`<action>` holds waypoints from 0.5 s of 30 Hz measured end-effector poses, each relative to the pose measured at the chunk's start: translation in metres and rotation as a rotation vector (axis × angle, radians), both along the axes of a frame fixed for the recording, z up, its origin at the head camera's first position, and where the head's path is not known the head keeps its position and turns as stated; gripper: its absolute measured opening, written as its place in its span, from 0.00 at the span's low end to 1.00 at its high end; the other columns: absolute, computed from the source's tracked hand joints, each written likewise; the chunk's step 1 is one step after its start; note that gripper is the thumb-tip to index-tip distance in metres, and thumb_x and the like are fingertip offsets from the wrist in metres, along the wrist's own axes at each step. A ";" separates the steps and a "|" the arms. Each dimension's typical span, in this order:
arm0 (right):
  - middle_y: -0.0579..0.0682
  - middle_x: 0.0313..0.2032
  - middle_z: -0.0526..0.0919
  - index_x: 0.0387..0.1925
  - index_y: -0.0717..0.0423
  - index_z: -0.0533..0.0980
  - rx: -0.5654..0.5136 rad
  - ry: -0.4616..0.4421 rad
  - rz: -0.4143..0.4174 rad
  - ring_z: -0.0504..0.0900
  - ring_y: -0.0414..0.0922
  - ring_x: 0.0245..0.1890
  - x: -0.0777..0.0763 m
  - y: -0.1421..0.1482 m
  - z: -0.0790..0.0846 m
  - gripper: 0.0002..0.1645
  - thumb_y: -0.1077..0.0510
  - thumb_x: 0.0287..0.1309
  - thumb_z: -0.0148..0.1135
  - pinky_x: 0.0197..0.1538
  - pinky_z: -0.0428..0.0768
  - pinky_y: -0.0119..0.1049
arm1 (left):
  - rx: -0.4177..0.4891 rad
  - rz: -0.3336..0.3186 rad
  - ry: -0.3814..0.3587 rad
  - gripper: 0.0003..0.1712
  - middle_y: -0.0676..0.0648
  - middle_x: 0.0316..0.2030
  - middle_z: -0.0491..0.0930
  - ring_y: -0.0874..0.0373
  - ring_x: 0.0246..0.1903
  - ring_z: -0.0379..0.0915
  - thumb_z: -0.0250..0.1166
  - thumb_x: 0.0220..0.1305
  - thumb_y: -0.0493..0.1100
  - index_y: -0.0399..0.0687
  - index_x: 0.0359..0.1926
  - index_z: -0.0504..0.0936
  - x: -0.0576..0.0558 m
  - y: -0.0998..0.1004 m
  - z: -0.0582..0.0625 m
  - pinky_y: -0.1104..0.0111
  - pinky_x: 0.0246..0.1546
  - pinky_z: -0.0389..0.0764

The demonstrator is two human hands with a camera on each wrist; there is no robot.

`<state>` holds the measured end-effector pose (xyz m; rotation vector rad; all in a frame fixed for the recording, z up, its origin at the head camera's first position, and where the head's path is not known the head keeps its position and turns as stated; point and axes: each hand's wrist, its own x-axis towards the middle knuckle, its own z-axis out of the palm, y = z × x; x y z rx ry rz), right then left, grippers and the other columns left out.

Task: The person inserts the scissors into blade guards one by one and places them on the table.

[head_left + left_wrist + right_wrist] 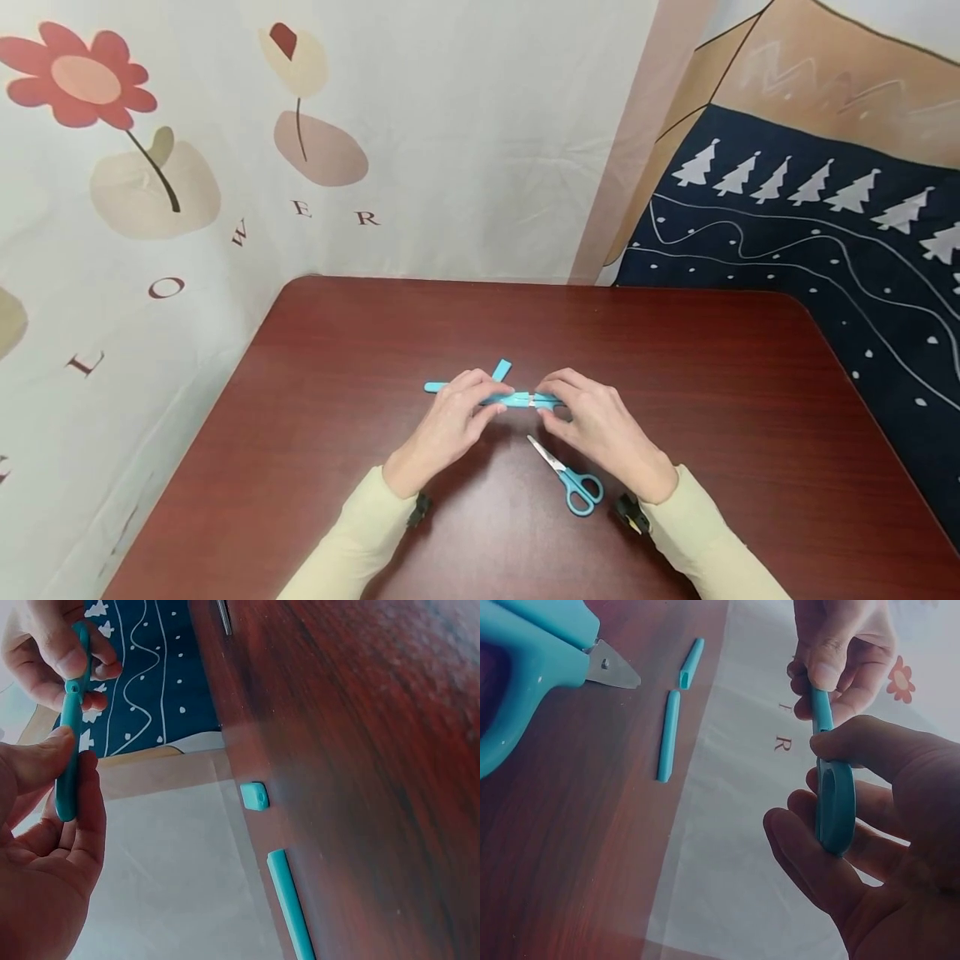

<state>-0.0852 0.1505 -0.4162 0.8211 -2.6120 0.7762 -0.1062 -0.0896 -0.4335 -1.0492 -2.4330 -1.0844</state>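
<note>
Above the table, my left hand [452, 417] pinches a slim light-blue blade cover [516, 400] between thumb and fingers. My right hand [600, 421] grips the blue handles [836, 806] of a pair of scissors in line with it. The blades are mostly hidden inside the cover, with a short pale strip showing between cover and handles in the head view. A second pair of scissors [577, 487] lies on the table below the right hand, its blades bare and pointing up and left.
Two more light-blue pieces lie on the table beyond the left hand: one slim piece [669, 735] and another like it [692, 664]. The dark red-brown table [360, 333] ends at a pale printed cloth [465, 167] behind, with a navy cloth [847, 242] to the right.
</note>
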 end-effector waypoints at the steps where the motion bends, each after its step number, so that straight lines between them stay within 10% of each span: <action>1: 0.48 0.44 0.83 0.43 0.58 0.84 -0.002 -0.006 0.006 0.85 0.39 0.34 0.000 0.000 0.000 0.16 0.64 0.52 0.80 0.39 0.85 0.31 | 0.000 -0.002 0.002 0.13 0.52 0.37 0.80 0.59 0.33 0.68 0.75 0.61 0.33 0.42 0.47 0.88 0.001 0.001 0.000 0.70 0.33 0.72; 15: 0.47 0.43 0.83 0.42 0.57 0.84 -0.034 -0.012 0.022 0.85 0.39 0.35 0.000 -0.001 -0.003 0.15 0.64 0.53 0.79 0.40 0.86 0.31 | -0.011 0.007 -0.024 0.11 0.52 0.37 0.81 0.56 0.33 0.69 0.75 0.62 0.34 0.43 0.46 0.88 0.002 0.005 0.001 0.69 0.34 0.72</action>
